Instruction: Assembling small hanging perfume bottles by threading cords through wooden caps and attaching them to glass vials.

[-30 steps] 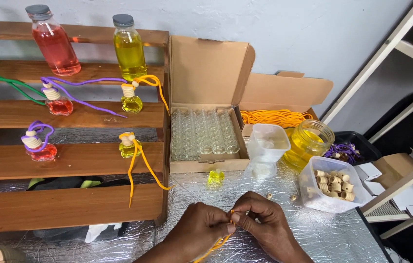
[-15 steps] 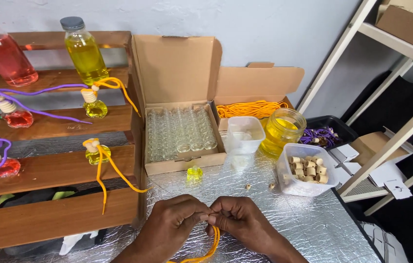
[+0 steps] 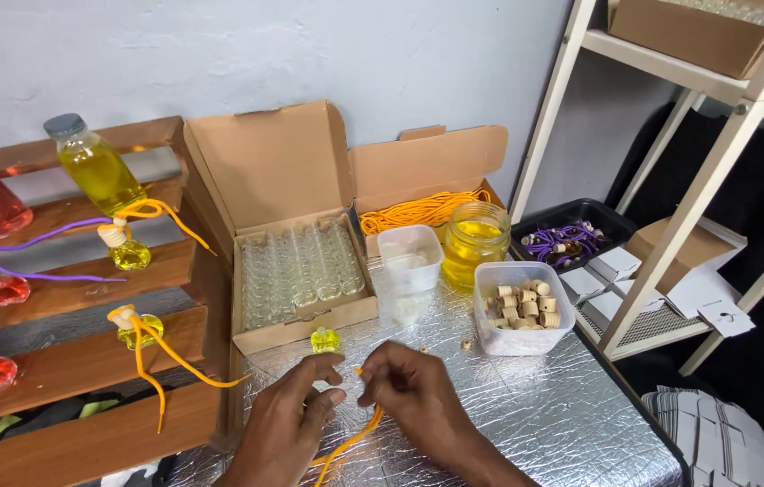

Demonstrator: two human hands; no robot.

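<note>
Hands (image 3: 355,406) apart since earlier | orange cord (image 3: 346,446) pinched | open cardboard box (image 3: 292,234) behind

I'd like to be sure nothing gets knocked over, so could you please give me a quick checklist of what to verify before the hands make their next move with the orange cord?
1. Orange cord pinched by both the left hand and right hand: ok.
2. Small yellow bottle upright on the foil, apart from the fingers: ok.
3. Whether the cord's end is threaded through anything: cannot tell, the fingers hide it.
4. Tub of wooden caps upright, on the right hand's side: ok.
5. Jar of yellow liquid covered: cannot tell.
6. Box of clear vials open, vials in rows: ok.
</note>
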